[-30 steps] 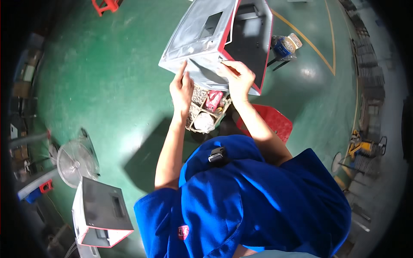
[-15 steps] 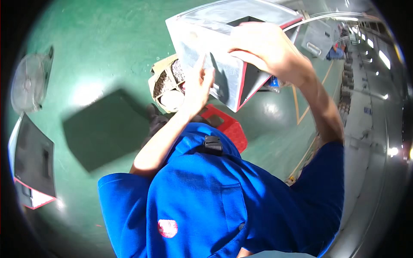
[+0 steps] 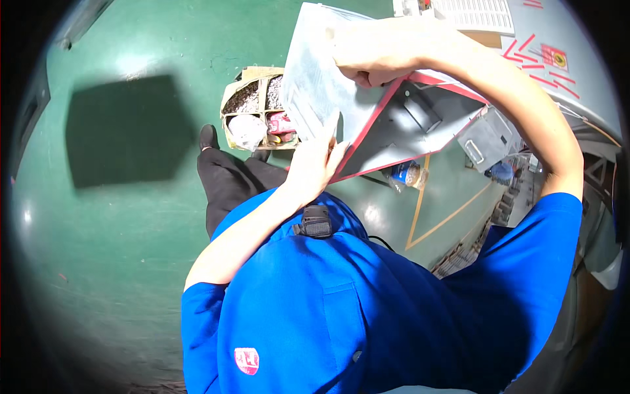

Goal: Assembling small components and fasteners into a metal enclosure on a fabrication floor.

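I hold a large grey metal panel with a red edge (image 3: 400, 121) up in front of me, tilted. My left hand (image 3: 314, 164) grips its lower left edge. At the panel's top edge, my right hand (image 3: 384, 56) is clamped, with the arm raised high. Part of the panel is wrapped in clear plastic (image 3: 315, 85). Below it on the green floor stands a cardboard box with compartments (image 3: 252, 108) holding screws, a white bag and a red packet.
My dark trouser leg and black shoe (image 3: 209, 138) stand next to the box. A plastic bottle (image 3: 405, 174) lies on the floor under the panel. Yellow floor lines (image 3: 420, 203) run to the right. Grey cabinets with red markings (image 3: 558, 59) stand at the upper right.
The view has swung as I turned. The panel has risen and tilted closer to me, with my right arm lifted higher. Both hands kept their hold.
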`<state>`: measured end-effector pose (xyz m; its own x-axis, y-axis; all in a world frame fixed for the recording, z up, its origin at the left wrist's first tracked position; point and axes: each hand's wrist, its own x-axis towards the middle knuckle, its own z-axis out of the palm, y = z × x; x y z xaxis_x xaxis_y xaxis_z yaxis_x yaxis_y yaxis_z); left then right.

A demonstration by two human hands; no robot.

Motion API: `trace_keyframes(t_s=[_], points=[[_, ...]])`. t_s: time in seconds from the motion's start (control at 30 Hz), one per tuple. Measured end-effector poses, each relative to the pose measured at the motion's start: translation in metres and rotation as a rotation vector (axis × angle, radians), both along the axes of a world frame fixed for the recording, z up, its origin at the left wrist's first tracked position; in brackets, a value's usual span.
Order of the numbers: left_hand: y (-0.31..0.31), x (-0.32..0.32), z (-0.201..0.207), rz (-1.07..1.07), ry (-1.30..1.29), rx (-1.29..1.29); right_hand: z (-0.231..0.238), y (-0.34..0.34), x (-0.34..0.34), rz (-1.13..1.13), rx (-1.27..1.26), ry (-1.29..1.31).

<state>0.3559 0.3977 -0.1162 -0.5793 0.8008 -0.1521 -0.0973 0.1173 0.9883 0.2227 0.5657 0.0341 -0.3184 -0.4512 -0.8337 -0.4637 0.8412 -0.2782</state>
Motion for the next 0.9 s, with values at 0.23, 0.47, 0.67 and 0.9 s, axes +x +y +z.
trace_keyframes(t_s=[0.23, 0.47, 0.67, 0.9], points=[[0.011, 0.031, -0.013, 0.149, 0.132, -0.056, 0.012, 0.014, 0.021, -0.135, -0.173, 0.104], [0.013, 0.037, -0.023, 0.305, 0.216, -0.093, 0.016, 0.002, 0.053, 0.248, -0.4, 0.632], [0.003, 0.032, -0.022, 0.27, 0.268, -0.158, 0.011, -0.006, 0.064, 0.246, -0.31, 0.604], [-0.003, 0.027, -0.024, 0.192, 0.314, -0.262, -0.034, -0.016, 0.084, 0.274, -0.765, 1.237]])
